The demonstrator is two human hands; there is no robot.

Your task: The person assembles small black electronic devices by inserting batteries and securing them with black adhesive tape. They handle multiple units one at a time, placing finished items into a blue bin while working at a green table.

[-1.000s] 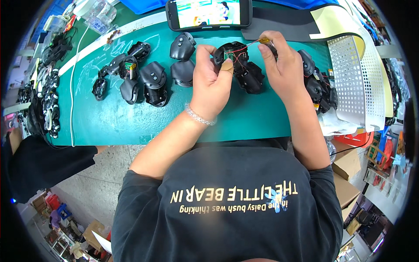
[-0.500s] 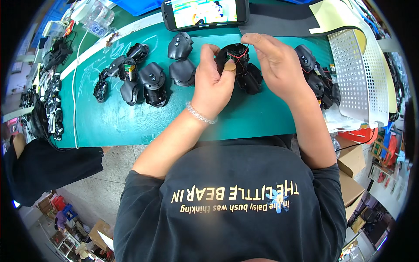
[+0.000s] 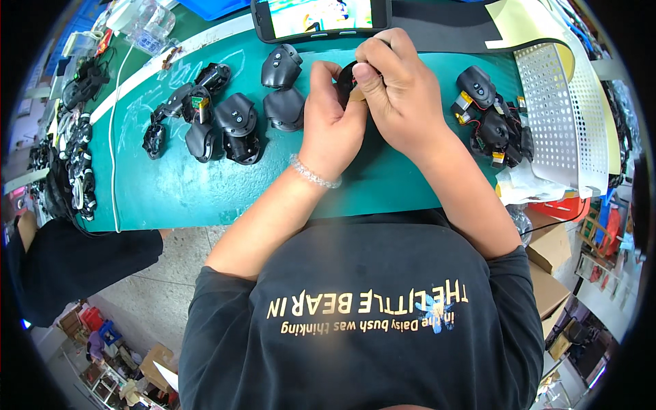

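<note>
My left hand [image 3: 333, 126] is closed around a black plastic housing [image 3: 346, 78], its thumb laid over the front. My right hand [image 3: 404, 99] is curled over the same housing from the right, thumb and fingers pressed together. What those right fingers pinch is hidden, and the two hands cover most of the housing. Left of my hands lie two black housing shells [image 3: 281, 67] with buttons. Farther left are a cylindrical black unit [image 3: 238, 126] and an opened one with a small green circuit board [image 3: 199, 103].
A phone [image 3: 321, 19] stands at the table's back with its screen lit. On the right, several black units with yellow-wrapped batteries [image 3: 464, 104] lie beside a perforated metal tray [image 3: 555, 116]. A white cable [image 3: 113, 150] runs down the left side. Another person's dark-clothed leg [image 3: 89, 263] is at left.
My right hand has moved left and closed over the housing, hiding the red wires and circuit board inside. My left hand keeps its hold.
</note>
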